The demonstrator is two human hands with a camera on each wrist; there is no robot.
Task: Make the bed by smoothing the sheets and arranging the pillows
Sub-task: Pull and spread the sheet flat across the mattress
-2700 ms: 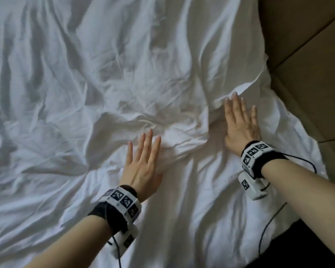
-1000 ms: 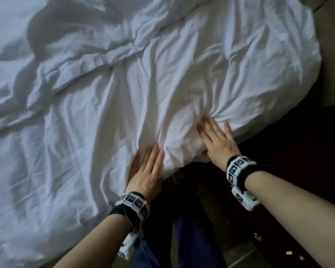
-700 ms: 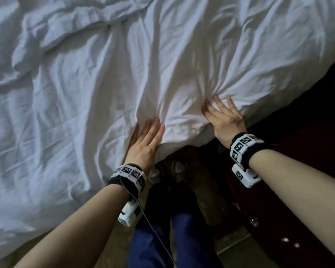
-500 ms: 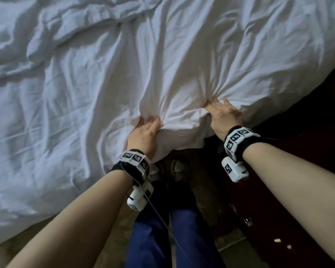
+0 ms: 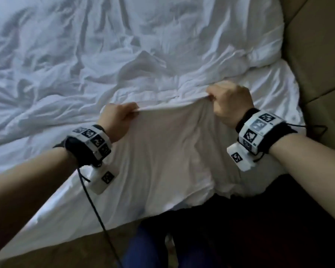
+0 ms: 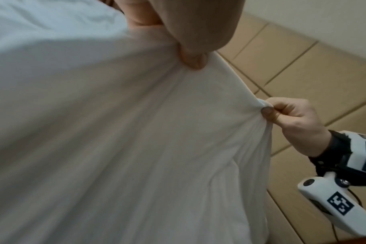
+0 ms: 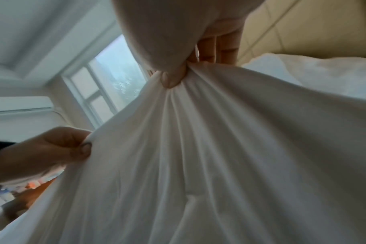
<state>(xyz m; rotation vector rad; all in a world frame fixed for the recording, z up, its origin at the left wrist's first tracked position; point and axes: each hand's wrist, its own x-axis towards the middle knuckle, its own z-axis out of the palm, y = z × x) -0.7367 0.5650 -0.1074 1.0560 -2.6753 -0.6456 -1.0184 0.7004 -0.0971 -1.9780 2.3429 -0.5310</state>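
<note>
Both hands are gripping the near edge of a white sheet (image 5: 162, 151) and lifting it above the bed. The left hand (image 5: 116, 120) is curling its fingers into a fist around the hem, and in the left wrist view its thumb (image 6: 193, 61) is pressing the cloth against the bent fingers. The right hand (image 5: 230, 101) is holding the same hem a little farther along toward the padded tan headboard (image 5: 317, 55), its fingers folded tight and its thumb (image 7: 171, 79) pinching a gathered bunch of fabric, from which pleats are fanning downward. Between the two fists the hem is running taut and nearly straight, and the cloth below it is hanging in a loose curtain toward the person's legs, which are showing in blue trousers (image 5: 143, 248) at the bottom of the head view. Beyond the raised hem, a rumpled white duvet (image 5: 85, 55) is lying across the mattress in deep creases, and a white pillow (image 5: 259, 45) is sitting against the headboard at the far right corner. Each wrist is wearing a black band with patterned white marker blocks (image 5: 93, 140), and a dark cable (image 5: 97, 209) is trailing down from the left one. In the right wrist view a window (image 7: 107, 79) and a wall air conditioner (image 7: 21, 105) are visible behind the lifted cloth.
</note>
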